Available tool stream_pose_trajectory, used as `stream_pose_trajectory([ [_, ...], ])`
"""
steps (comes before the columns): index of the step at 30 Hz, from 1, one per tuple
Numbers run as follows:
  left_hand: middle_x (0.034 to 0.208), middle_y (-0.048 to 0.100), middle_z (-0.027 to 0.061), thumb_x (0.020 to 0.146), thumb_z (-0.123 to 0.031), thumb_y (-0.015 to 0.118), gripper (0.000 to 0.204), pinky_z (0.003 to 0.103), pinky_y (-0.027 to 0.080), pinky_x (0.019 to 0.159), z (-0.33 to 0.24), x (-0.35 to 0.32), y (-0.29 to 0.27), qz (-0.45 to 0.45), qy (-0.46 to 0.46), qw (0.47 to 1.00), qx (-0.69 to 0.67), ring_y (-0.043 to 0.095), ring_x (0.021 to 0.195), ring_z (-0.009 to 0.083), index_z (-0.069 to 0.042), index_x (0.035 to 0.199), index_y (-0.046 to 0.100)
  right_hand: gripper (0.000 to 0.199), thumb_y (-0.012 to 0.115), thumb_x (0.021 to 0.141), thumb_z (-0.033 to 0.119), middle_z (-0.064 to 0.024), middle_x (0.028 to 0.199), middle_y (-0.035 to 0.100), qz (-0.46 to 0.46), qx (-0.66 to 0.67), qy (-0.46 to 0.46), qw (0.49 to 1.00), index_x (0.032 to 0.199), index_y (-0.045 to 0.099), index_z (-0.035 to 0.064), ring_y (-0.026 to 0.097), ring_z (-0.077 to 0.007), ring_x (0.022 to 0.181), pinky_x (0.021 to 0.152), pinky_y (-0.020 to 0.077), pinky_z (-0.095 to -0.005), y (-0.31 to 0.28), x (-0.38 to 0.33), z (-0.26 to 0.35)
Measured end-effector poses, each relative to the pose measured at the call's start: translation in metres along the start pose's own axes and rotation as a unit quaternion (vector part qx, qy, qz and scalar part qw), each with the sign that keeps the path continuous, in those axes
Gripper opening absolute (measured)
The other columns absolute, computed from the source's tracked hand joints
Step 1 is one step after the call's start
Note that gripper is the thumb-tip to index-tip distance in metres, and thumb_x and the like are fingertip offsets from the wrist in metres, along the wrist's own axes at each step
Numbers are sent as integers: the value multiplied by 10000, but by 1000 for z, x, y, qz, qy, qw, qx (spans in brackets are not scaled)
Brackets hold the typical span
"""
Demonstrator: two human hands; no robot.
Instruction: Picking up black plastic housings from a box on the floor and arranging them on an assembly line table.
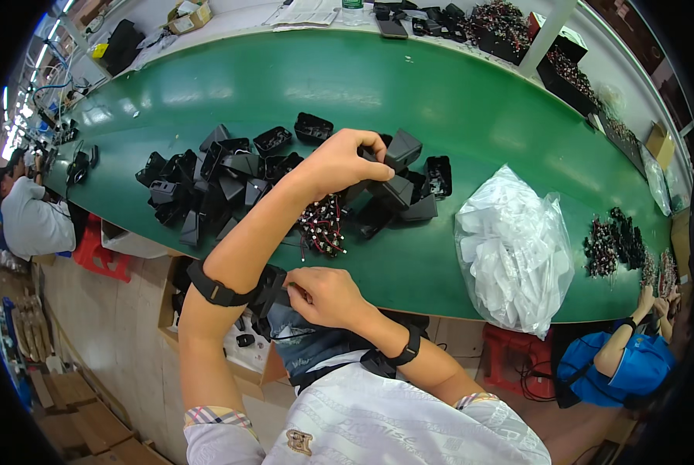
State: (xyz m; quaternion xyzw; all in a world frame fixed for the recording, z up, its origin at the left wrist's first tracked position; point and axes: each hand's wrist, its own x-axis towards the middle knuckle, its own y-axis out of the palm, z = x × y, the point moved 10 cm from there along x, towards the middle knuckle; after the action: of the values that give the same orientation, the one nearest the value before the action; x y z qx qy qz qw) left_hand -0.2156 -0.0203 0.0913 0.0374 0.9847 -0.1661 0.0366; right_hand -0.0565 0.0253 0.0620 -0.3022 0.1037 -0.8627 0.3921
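Note:
Reaching over the table, my left hand [348, 164] curls its thumb and fingers round a black plastic case, mostly hidden behind them. More black cases lie right beside it, among them a closed-side-up one [403, 149] and an open one [439, 177] showing its hollow inside. Under my left wrist sits a heap of small wired parts [323, 226] with red and black leads and white connectors. My right hand [327, 297] is closed near the front table edge, close to my left forearm; whatever its fingers hold is hidden.
A jumbled pile of black cases [230, 174] spreads left on the green table [300, 77]. A clear bag of white pieces [513, 252] stands right. Below the edge is a cardboard box [269, 372]. Co-workers sit left [33, 213] and right [622, 364].

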Motion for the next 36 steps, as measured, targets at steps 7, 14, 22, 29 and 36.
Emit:
stream_pose_trajectory([
  [7,697,553,30,673,-197,752,239,276,395,616,17,0,4,10,23,997,71,494,662,124,-34,773,610,80,602,757,73,-82,627,580,-1,-7,-4,1000,828,629,48,575,-234,527,507,474,-346,2,-1,-1],
  [14,852,628,135,697,-256,716,284,362,469,767,-2,-9,-2,-49,59,981,179,595,824,268,-36,857,633,112,591,773,86,-103,697,620,26,-10,11,1000,870,621,38,612,-261,604,545,496,-366,7,-2,-6],
  [22,861,649,138,740,-195,672,238,379,482,776,-32,-19,-18,-167,124,962,178,622,846,302,-12,881,615,145,614,775,87,-95,648,593,8,-20,-8,1000,892,629,4,586,-246,536,511,481,-347,3,-2,-2],
  [29,903,635,141,746,-179,673,233,377,477,795,-23,-21,-26,-175,109,962,181,611,880,305,-7,889,608,134,586,783,108,-118,715,622,41,-27,26,998,883,611,21,626,-287,654,573,505,-382,7,0,-5],
  [36,1063,582,169,755,-208,703,354,394,466,859,-24,-10,0,-121,157,959,201,574,983,336,-24,1022,563,134,583,771,102,-124,687,606,38,-39,33,998,863,612,9,618,-303,643,572,500,-393,6,-3,-9],
])
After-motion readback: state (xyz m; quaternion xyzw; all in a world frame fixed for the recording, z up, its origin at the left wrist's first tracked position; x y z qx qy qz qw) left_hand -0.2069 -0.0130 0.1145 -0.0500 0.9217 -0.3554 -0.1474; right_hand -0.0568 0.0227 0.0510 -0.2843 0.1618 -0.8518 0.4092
